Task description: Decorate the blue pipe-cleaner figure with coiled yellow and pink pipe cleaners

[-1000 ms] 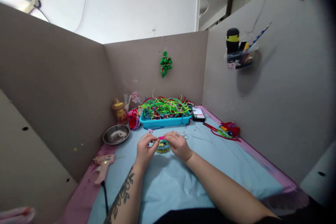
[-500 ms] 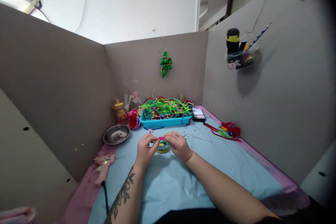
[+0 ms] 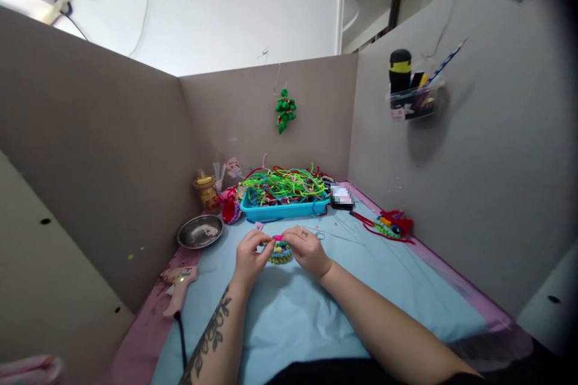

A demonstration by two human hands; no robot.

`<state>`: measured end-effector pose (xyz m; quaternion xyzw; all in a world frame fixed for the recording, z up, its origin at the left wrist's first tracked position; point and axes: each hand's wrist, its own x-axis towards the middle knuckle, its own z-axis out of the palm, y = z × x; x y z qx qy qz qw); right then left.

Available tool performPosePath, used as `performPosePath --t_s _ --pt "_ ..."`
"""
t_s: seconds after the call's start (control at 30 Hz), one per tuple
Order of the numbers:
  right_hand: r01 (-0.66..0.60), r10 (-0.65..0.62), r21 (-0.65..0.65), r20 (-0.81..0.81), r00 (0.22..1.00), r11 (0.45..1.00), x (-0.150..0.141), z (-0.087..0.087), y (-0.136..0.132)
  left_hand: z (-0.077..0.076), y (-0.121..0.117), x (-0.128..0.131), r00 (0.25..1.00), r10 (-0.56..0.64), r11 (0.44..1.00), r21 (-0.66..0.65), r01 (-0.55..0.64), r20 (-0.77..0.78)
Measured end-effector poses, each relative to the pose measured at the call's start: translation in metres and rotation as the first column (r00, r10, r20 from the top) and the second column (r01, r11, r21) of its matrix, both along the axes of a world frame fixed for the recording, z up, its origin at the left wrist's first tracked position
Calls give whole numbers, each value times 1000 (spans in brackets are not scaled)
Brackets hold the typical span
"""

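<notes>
Between my hands is a small piece of cord work [image 3: 280, 254] in yellow, blue and green, with a bright pink part [image 3: 278, 238] on top. My left hand [image 3: 253, 251] pinches the left side of the pink part between thumb and finger. From the other side, my right hand [image 3: 307, 248] closes its fingertips on the same pink part. The multicoloured body hangs just below the fingertips. Exactly how the pink part joins the body is too small to make out. Scissors [image 3: 320, 236] lie on the cloth just beyond my right hand.
A blue tray [image 3: 284, 211] heaped with coloured cords stands at the back, a phone-like object [image 3: 342, 197] beside it. To the left are a metal bowl [image 3: 200, 233] and a pink glue gun [image 3: 180, 292]. Red and green cord work [image 3: 392, 225] lies right. Grey panels [image 3: 266, 108] enclose the table.
Almost nothing differs. Both hands keep their pinch on the pink part in the same place.
</notes>
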<state>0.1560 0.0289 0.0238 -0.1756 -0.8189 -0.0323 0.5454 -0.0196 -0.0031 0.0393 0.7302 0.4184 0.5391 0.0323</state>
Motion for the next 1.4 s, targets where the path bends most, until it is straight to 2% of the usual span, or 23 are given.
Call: performPosePath --t_s 1.4 --pt "-12 12 -13 8 1000 1000 0 0 0 1 0 1 1000 0 1000 7 0 -16"
